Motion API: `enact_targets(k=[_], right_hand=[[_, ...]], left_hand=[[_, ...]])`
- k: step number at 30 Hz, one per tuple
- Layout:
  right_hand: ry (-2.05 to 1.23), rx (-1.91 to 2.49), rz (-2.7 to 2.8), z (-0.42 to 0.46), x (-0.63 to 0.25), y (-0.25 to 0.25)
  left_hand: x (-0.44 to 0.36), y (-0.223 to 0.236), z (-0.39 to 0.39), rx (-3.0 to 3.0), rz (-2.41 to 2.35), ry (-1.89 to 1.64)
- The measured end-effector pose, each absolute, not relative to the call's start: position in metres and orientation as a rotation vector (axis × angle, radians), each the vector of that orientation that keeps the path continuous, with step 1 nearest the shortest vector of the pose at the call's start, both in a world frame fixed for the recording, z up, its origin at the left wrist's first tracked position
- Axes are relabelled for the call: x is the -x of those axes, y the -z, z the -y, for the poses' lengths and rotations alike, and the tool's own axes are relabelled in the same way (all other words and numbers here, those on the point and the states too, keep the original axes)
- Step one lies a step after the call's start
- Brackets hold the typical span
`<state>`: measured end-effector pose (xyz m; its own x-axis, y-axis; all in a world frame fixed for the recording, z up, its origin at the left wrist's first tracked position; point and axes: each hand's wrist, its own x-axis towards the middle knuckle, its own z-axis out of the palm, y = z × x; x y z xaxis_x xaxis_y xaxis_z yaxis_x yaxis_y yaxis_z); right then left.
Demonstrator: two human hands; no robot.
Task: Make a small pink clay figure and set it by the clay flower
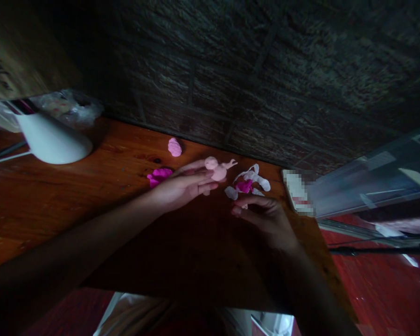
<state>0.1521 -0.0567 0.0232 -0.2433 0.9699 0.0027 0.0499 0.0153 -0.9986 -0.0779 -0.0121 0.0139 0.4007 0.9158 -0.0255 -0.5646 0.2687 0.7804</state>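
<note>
Left hand holding a pale pink figure above a wooden table

Left hand [182, 186]: reaches in over the table, fingers extended, closed at the fingertips on a small pale pink figure of soft, clay-like material [218, 173]. Figure has a rounded head, a rounded body, and a thin limb pointing right with a forked end. It is held clear of the tabletop, left of the other hand.

Right hand [268, 219]: lower and to the right, apart from the figure. Thumb and forefinger curled toward each other; a small pale bit shows between them, too dim to tell whether it is gripped.

Close by: a crumpled magenta lump [245, 186] just beyond the right fingertips, with thin, torn-looking white pieces [262, 182] around it. A second, flatter magenta lump [160, 176] beside the left hand, near the wrist. Farther back, on its own, an oval light pink lump with a rough surface [174, 147].

Farther out: orange-brown wooden table [126, 144]. White tapering vessel [56, 140] toward the left, crumpled clear plastic [73, 107] behind it, brown box with dark lettering [21, 56] above. White slab, partly pixelated [296, 191], near the right edge. Translucent plastic container [364, 172] beyond. Dark brick-patterned wall [210, 84] behind; red floor [378, 289] at lower right.
</note>
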Motion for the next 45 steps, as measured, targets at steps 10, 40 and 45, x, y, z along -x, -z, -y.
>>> enact_targets(k=[10,40,45], right_hand=[[-1.429,1.172,1.31,0.056,-0.148,-0.021],[-1.641,1.115,1.135,0.056,-0.146,-0.021],[-1.599,1.071,1.185,0.056,-0.147,-0.022]], left_hand=[[0.074,-0.014,0.018,-0.767,-0.574,-1.071],[0.07,-0.009,0.018,-0.977,-0.556,-1.074],[0.069,-0.007,0.017,-1.039,-0.555,-1.122]])
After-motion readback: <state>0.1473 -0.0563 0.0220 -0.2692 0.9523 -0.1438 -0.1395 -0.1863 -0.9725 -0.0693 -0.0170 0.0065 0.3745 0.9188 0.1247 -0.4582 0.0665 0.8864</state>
